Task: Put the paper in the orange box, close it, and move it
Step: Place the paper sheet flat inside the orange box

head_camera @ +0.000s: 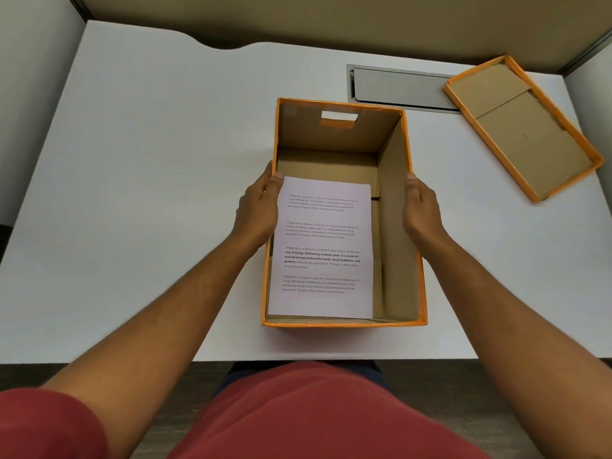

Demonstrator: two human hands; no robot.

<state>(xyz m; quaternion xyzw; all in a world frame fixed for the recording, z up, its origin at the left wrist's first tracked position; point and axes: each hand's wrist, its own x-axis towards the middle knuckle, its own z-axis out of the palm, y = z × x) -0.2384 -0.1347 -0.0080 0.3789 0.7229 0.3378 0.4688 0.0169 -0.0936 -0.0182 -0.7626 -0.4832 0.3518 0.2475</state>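
The orange box (394,233) stands open in the middle of the white desk, its brown cardboard inside showing. A printed sheet of paper (323,246) lies inside it, against the left wall and near end. My left hand (256,207) clasps the left wall from outside, thumb over the rim at the paper's top corner. My right hand (422,210) clasps the right wall, thumb on the rim. The orange lid (523,127) lies upside down on the desk at the back right, apart from the box.
The white desk (149,160) spreads wide to the left of the box. A grey cable flap (400,87) is set into the desk behind the box, with the lid's corner beside it. Partition walls close off the back and both sides.
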